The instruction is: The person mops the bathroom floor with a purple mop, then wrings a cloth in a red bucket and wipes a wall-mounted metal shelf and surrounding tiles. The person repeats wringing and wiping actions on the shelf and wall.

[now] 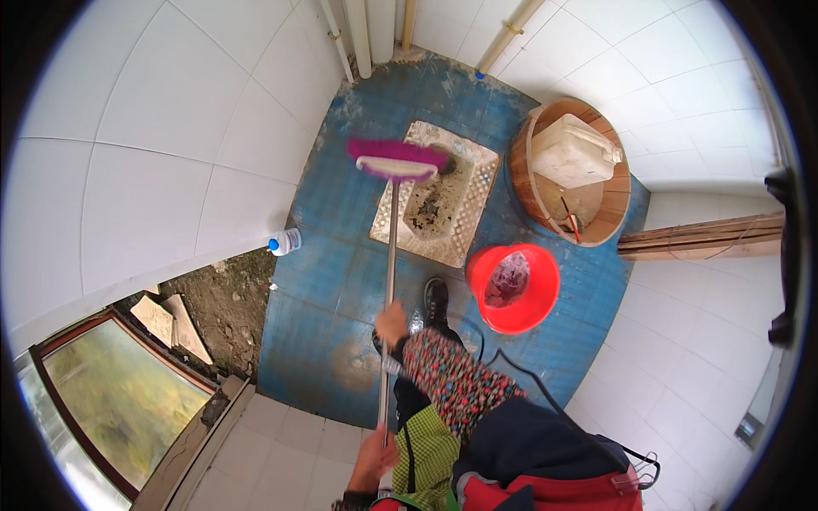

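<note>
My right hand (pixel 391 324) grips the middle of a long metal mop or broom handle (pixel 392 255). Lower down, my left hand (pixel 376 457) is closed around the same handle near its end. At the far end is a purple head (pixel 399 153) with a white bracket, slightly blurred, over the upper left part of a squat toilet pan (pixel 482 191). The pan is stained, with dark dirt in its basin. To the right of the pan, a tilted red plastic bucket (pixel 543 294) holds foamy liquid.
A wooden tub (pixel 524 172) holding a whitish plastic jerrycan (pixel 572 153) stands at the back right. A white bottle with a blue cap (pixel 287 242) is by the left wall. Wooden boards (pixel 703 236) are at right; broken tile pieces (pixel 172 326) lie on bare soil at left.
</note>
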The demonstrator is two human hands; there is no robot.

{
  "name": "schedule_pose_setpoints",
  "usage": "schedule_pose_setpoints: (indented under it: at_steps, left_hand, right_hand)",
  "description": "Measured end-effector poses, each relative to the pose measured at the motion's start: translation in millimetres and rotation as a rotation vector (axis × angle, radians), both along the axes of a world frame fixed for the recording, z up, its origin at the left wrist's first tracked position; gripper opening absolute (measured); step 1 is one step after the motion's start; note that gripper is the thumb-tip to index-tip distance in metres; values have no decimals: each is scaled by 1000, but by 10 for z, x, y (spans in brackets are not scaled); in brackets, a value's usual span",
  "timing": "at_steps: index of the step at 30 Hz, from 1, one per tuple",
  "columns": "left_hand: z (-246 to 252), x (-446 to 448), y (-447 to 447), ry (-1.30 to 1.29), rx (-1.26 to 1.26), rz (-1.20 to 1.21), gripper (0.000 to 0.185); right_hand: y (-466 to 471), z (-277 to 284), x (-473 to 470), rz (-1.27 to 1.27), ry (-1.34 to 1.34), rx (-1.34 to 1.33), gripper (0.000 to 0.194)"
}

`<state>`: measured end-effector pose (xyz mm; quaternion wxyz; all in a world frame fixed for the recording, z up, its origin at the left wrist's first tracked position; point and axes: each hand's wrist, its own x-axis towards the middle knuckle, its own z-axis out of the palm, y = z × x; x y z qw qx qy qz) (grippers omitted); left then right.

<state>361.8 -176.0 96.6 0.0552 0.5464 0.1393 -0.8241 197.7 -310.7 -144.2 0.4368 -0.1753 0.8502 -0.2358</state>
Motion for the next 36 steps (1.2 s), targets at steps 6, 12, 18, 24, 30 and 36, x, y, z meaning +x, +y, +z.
schedule_pose_setpoints:
  at_steps: [6,12,18,24,30,36]
  left_hand:
    - [469,1028,1197,-351,-49,-896,49]
    - [397,330,521,-398,-204,-929,49]
    - [342,155,408,-363,-339,-931,49]
    - [547,963,1049,-345,-308,-1207,49]
    - [554,1060,678,-320,-407,-1374,52]
    - [-226,-186,-228,-323,-836,-1196,50]
  right_hand:
    - [1544,994,1258,20,-418,280,26]
    - [1585,1461,1142,-190,-747,264,28]
    - [1649,1442,1093,-269,-813,188,21]
    - [1954,1436,1093,-582,-1089,166,17]
    - [1681,671,694,-614,-924,-82,30]
    - [713,-314,-718,-821,-890,-223,11]
